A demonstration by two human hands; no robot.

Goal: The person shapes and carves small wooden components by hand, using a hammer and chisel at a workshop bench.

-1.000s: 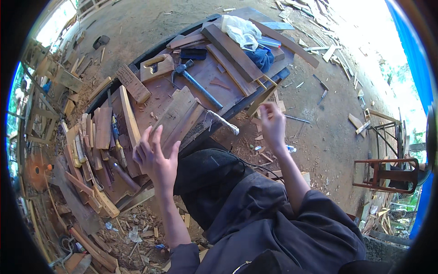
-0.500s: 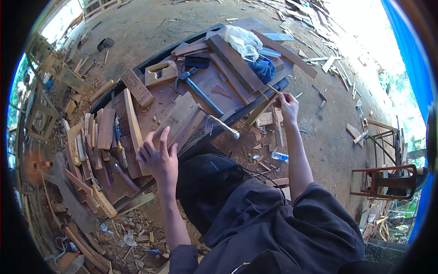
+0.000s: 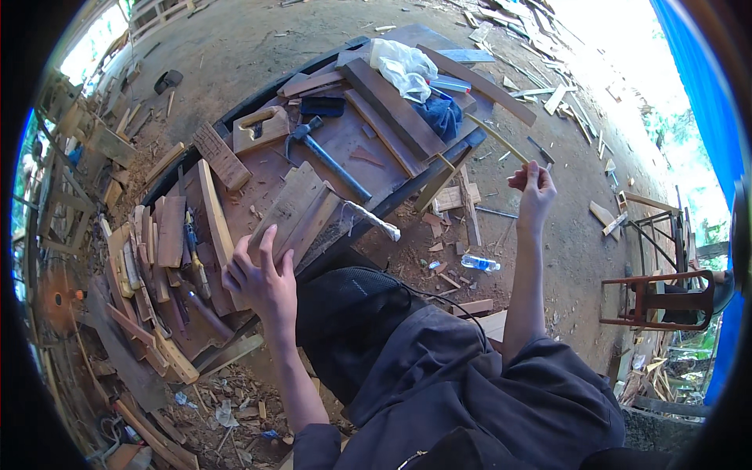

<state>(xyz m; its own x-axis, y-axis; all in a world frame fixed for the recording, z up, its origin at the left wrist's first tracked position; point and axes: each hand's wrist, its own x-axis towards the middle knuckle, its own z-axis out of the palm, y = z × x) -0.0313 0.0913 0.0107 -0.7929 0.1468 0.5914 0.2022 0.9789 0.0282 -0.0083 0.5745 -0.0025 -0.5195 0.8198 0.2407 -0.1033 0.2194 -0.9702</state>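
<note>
My left hand (image 3: pixel 262 274) has its fingers spread over the near end of a weathered wooden board (image 3: pixel 294 202) on the bench. A second, redder piece of wood (image 3: pixel 317 223) lies right beside that board. Out to the right, off the bench edge, my right hand (image 3: pixel 535 194) is closed, pinching a thin yellowish stick (image 3: pixel 498 141) between thumb and fingers. The stick points up and left, toward the bench. Near the boards lie a hammer (image 3: pixel 333 163) with a blue-grey handle and a wooden hand plane (image 3: pixel 261 130).
The low workbench (image 3: pixel 266 157) also bears long dark beams (image 3: pixel 392 110), a white plastic bag (image 3: pixel 403 69), a blue cloth (image 3: pixel 440 117) and a pile of wood strips (image 3: pixel 168 235). A plastic bottle (image 3: pixel 480 264) lies on the littered floor. A brown chair (image 3: pixel 658 301) stands far right.
My right hand has moved right and slightly down, drawing the stick away from the bench edge. My left hand stays at the near end of the board.
</note>
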